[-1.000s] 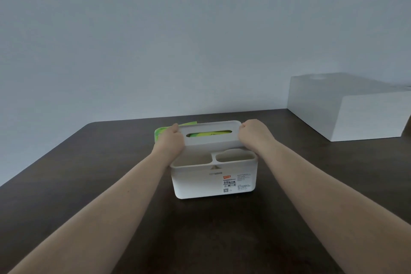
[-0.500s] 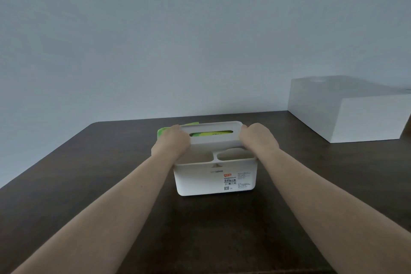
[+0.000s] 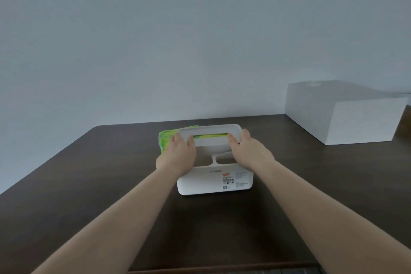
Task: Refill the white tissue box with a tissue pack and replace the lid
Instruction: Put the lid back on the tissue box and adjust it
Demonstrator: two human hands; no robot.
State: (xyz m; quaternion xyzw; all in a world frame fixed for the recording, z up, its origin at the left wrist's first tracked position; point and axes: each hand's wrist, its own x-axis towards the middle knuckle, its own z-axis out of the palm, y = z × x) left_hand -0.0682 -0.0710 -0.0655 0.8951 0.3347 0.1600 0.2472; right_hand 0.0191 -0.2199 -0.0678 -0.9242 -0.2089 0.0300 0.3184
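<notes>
A white tissue box [image 3: 200, 181] with a label on its front stands on the dark table [image 3: 89, 184], two small compartments open at its near side. Its white lid [image 3: 211, 129], with a long slot, sits tilted over the far part of the box. My left hand [image 3: 178, 153] grips the lid's left end and my right hand [image 3: 246, 151] grips its right end. A green tissue pack [image 3: 164, 139] lies behind the box, showing at the left and through the slot.
A large white rectangular box [image 3: 347, 113] stands on the table at the far right. A plain pale wall rises behind the table. The table's near edge runs along the bottom of the view.
Both hands have slid inward along the lid, with thumbs now on its near edge. The lid appears slightly lower and flatter over the box.
</notes>
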